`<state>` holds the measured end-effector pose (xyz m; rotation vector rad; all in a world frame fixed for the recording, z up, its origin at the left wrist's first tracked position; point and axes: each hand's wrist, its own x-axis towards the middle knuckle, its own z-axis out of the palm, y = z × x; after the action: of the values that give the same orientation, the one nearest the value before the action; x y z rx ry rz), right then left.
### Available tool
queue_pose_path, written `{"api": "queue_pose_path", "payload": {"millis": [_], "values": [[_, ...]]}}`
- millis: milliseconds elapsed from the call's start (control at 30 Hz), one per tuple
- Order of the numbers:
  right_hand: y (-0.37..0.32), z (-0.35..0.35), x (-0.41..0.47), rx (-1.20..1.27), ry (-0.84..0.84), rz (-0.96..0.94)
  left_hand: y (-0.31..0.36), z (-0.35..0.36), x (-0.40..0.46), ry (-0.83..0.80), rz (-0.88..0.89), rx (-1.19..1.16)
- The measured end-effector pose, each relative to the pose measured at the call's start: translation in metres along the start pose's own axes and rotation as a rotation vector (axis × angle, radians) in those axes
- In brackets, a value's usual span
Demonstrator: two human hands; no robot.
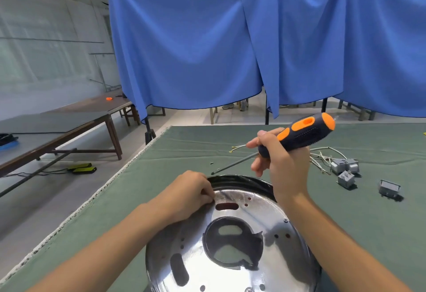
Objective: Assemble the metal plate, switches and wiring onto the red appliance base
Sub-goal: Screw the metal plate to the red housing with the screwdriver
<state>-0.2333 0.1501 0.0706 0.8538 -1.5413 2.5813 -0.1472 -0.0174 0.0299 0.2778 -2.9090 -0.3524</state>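
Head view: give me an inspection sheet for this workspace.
Surface: green cloth-covered table.
Job's things: round shiny metal plate on dark base rim; four grey box switches to the right.
Clutter: small loose screws on the cloth.
Grippers: left hand pinches at the plate's far edge; right hand grips black-and-orange screwdriver, tip above the rim.
Cables: pale wires by the switches.
Surroundings: blue curtain, brown side tables.

A workshop or factory hall: long bare workbenches [76,116] on a pale tiled floor [57,199], a green cloth-covered work table [184,149], and blue curtains [230,49] hung as partitions.
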Motion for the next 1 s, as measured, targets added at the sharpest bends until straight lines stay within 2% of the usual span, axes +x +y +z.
{"api": "queue_pose_path", "payload": {"millis": [133, 367, 533, 733, 1000], "values": [[-0.003, -0.003, 0.0, 0.059, 0.029, -0.023, 0.006, 0.001, -0.002, 0.092, -0.079, -0.175], [-0.014, -0.01, 0.011, 0.101, 0.134, -0.055, 0.021, -0.01, -0.005, 0.284, -0.338, -0.983], [-0.021, -0.016, 0.024, 0.155, 0.196, 0.034, 0.029, -0.019, -0.011, 0.282, -0.319, -1.172], [-0.026, -0.026, 0.031, 0.288, 0.318, 0.111, 0.028, -0.023, -0.015, 0.305, -0.341, -1.272], [-0.023, -0.027, 0.03, 0.322, 0.349, 0.168, 0.028, -0.019, -0.018, 0.23, -0.391, -1.547]]}}
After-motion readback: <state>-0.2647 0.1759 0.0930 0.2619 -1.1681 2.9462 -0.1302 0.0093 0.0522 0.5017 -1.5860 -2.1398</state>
